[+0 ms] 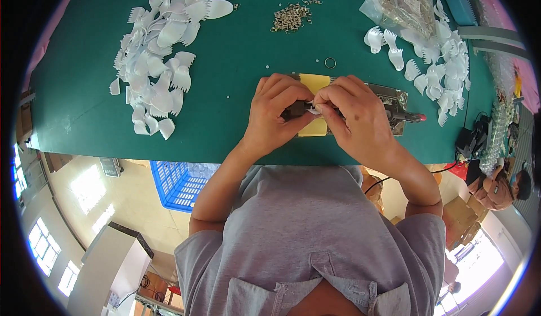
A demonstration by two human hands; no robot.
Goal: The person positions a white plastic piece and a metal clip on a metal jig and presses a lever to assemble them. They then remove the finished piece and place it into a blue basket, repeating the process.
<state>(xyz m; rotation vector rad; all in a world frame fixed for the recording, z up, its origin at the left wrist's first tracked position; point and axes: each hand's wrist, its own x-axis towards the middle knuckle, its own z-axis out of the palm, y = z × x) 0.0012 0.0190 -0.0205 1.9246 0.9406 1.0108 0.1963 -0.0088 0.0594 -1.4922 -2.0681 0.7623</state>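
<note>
My left hand [275,113] and my right hand [356,116] meet at the middle of a dark metal fixture with a yellow plate [314,82]. A small white plastic piece [314,111] shows between the fingertips, mostly hidden by them. My left thumb and index finger close round it from the left. From the right, my right thumb and index finger are pinched together at its upper end; what they grip is too small to make out. A dark lever with a red tip [421,117] reaches out of the fixture on the right.
White toothed plastic pieces [155,62] lie heaped on the green table [236,124] at left, more [445,73] at right. Small metal clips [291,18] form a pile at the back. A metal ring [330,63] lies beyond the fixture. A blue basket [172,186] stands below the table edge.
</note>
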